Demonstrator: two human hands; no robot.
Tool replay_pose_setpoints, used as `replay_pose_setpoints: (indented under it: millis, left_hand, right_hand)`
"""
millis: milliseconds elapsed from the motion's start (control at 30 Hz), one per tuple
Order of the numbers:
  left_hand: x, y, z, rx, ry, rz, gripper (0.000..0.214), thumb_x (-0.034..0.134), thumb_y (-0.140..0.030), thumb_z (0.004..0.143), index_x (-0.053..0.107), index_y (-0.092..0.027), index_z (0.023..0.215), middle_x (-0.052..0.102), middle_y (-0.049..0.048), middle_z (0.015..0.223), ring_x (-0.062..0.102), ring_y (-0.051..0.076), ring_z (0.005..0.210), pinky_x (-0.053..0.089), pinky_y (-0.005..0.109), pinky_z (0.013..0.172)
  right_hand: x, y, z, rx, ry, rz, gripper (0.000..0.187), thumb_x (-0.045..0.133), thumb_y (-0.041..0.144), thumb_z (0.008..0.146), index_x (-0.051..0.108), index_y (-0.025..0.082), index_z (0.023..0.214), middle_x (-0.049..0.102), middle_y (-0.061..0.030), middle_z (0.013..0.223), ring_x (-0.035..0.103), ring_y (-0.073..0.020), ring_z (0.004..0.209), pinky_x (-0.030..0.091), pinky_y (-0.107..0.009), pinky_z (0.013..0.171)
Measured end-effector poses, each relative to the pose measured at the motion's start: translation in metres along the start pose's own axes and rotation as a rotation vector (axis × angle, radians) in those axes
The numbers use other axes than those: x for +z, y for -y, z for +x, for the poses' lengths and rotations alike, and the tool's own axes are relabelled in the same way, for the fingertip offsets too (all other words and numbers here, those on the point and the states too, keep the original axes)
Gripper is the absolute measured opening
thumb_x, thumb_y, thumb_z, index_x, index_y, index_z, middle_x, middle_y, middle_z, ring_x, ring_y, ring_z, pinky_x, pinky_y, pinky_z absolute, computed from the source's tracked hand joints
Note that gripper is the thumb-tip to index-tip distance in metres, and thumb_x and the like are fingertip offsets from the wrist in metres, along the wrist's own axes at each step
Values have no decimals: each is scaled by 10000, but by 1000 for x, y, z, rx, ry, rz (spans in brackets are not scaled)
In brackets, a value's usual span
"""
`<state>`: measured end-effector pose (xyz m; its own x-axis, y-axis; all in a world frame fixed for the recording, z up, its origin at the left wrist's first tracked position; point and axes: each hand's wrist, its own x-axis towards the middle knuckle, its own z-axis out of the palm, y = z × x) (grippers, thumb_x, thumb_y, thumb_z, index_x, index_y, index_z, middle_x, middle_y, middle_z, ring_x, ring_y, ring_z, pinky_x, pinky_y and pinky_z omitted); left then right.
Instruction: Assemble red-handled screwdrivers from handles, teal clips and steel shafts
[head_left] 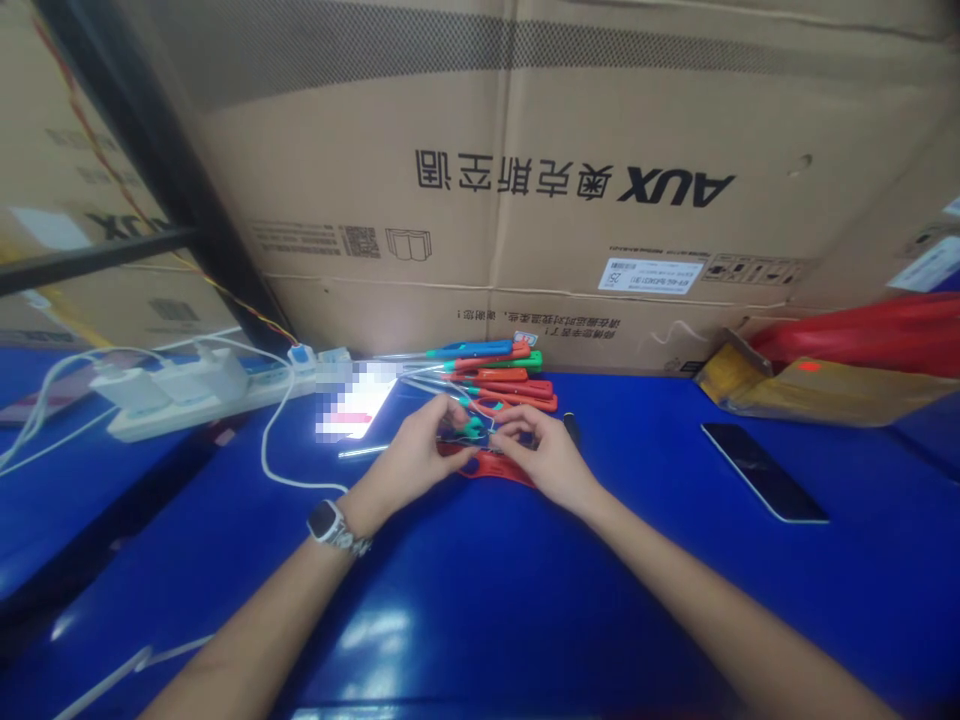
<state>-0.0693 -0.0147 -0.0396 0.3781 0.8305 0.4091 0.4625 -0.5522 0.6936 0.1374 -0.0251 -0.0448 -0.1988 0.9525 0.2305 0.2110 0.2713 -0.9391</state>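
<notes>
In the head view, my left hand [424,445] is closed at the fingertips around a small green part [472,428] with thin wires about it. Facing it, my right hand [546,452] pinches something too small to make out, close beside the green part. Beneath both hands lies an open red handle shell [496,466], partly covered by the fingers. A metal rod [360,453] sticks out to the left of my left hand. Just beyond the hands is a pile of long tools [499,375] with red, green and blue handles and thin metal shafts.
A lit phone [367,405] lies left of the pile, and a dark phone [761,472] lies at right. White chargers fill a power strip [217,400] with trailing cables. Behind the blue table [480,620] stands a large cardboard box [465,90]. A yellow open carton [847,390] sits far right.
</notes>
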Motion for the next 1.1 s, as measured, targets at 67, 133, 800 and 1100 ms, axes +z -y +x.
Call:
replay_pose_setpoints:
  millis: [67,133,800,1100]
  left_hand:
    - [-10,5,0,16,75,139,223,713,-246,817,585,-203,995,641,58,1036,610,222,951,511,382,858]
    - [-18,11,1,38,136,249,210,677,-254,862,640,-214,1064,645,72,1099,602,247,1028,491,421,918]
    - [-35,15,1,-84,303,280,295,832,-334,716,709,-203,951,622,47,972,574,243,942,483,383,836]
    - [-25,15,0,-32,364,217,93,759,-320,813,786,-240,852,616,44,893,584,220,896,465,349,815]
  right_hand:
    - [-3,0,0,-17,-6,1,263,685,342,828,612,192,1032,723,-18,800,691,-186,767,522,-356,810]
    - [-7,-1,1,-37,-9,21,255,658,347,863,596,198,1060,727,-13,786,710,-193,794,522,-361,836]
    - [-35,5,-12,-235,206,-506,46,699,232,866,731,221,898,754,-21,899,679,-192,863,502,-344,820]
    - [-27,-2,-10,-344,244,-573,67,685,201,897,720,223,950,748,-22,935,654,-199,918,469,-388,880]
